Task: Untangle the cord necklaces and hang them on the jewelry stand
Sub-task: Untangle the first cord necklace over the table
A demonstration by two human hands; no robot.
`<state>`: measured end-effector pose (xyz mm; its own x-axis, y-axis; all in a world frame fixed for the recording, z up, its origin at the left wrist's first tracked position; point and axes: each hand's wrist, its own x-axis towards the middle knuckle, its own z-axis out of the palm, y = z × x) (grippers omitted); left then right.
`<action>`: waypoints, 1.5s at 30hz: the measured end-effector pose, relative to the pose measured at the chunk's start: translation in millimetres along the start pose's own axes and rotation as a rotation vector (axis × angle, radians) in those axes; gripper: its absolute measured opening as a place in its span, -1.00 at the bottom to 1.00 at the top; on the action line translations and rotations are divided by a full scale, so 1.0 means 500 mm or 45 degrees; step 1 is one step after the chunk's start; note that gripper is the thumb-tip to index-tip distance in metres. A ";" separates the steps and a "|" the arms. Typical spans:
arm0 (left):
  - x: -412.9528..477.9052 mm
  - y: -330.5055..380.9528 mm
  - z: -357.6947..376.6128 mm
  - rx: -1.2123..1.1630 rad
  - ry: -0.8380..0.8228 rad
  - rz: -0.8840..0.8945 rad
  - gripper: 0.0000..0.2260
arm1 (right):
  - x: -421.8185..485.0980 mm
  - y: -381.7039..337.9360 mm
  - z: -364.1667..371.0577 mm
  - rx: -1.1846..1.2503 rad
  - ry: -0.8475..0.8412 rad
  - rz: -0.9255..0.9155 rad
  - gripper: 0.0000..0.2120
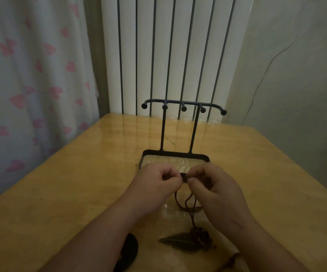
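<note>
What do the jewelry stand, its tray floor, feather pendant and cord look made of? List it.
Jewelry stand: thin black rods, likely painted metal.
Tray floor: pale wood or wood-look, visible grain.
Feather pendant: probably dull bronze-toned metal, faint sheen.
Cord: dark, limp, possibly string or leather.

Seen from above, the left forearm (103,228) and right forearm (256,238) are extended from 7 and 5 o'clock, meeting just below centre. The left hand (154,181) and right hand (217,191) are held backs-up, fingers curled, with a dark cord (193,220) pinched between each thumb and forefinger.
</note>
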<state>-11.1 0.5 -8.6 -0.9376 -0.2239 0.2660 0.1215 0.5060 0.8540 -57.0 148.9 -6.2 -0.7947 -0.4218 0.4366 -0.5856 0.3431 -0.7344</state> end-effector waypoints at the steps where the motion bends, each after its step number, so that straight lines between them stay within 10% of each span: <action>1: 0.000 0.000 0.000 0.001 -0.007 0.004 -0.85 | -0.001 -0.004 0.001 0.123 -0.014 0.055 -0.87; 14: -0.001 0.007 0.002 -0.067 -0.083 0.006 -0.81 | 0.004 -0.003 0.003 1.079 -0.204 0.415 -0.90; 45: 0.001 0.006 0.003 -0.110 -0.118 -0.110 -0.86 | 0.012 0.001 -0.006 0.812 -0.133 0.461 -0.76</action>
<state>-11.9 3.2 -6.5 -0.9714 -0.1836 0.1509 0.0629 0.4139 0.9082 -62.7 149.2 -2.5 -0.8825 -0.4633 0.0815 -0.0581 -0.0647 -0.9962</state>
